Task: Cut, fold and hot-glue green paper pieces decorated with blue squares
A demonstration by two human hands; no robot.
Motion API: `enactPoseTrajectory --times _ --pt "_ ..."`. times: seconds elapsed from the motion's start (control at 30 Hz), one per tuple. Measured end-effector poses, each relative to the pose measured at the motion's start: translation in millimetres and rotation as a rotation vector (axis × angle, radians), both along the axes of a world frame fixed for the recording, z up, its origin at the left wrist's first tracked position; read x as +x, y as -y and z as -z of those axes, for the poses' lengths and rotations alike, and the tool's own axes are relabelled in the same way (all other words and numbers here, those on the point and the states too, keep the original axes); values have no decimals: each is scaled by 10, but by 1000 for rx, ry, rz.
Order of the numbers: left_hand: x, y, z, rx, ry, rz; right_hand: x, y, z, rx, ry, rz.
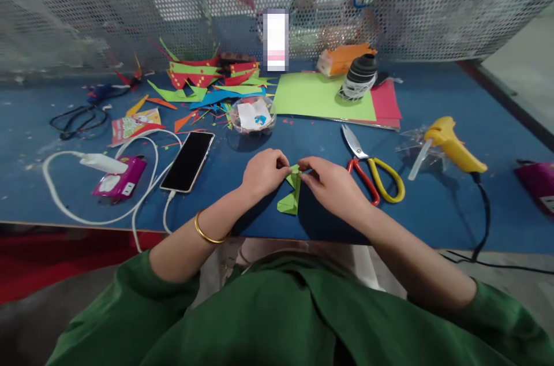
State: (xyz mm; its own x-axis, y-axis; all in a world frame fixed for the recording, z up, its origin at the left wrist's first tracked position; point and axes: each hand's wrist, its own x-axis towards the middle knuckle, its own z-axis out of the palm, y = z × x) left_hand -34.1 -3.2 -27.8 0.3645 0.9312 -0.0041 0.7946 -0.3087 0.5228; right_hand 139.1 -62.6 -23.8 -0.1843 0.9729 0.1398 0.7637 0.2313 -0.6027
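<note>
A small folded piece of green paper (289,203) lies near the front edge of the blue table, between my two hands. My left hand (266,171) pinches its upper left part with thumb and forefinger. On the other side, my right hand (326,178) has its fingertips closed on the upper right edge of the same paper. The fingertips cover part of the paper's top. Close to my right hand lie scissors (367,167) with one red and one yellow handle, blades pointing away from me.
Left of my hands, a phone (188,162) is plugged into a white cable near a purple socket block (123,178). A yellow glue gun (452,144) lies right. Behind are a round tub (270,126), coloured paper sheets (303,97), a black bottle (359,77) and paper cutouts (194,74).
</note>
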Motion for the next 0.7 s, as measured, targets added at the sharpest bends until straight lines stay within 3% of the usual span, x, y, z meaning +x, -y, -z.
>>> enactPoseTrajectory --times 0.17,0.33,0.43,0.5,0.57,0.6,0.7 --pt "29 -77 -26 -48 39 121 73 -295 -143 -64 201 -30" --pt "13 -235 -141 -106 174 272 118 -392 -141 -183 143 -75" --pt "-28 -144 -225 44 330 118 142 -335 -92 -230 80 -2" --pt "-58 41 -278 222 421 -70 155 -276 -64 -242 -82 85" --pt "-74 276 -315 296 499 -250 152 -217 -53 -236 -313 209" --pt "-74 389 -322 235 540 -280 143 -190 -53 -236 -430 269" --pt "-44 597 -280 -290 669 -213 83 -120 -66 -295 -721 385"
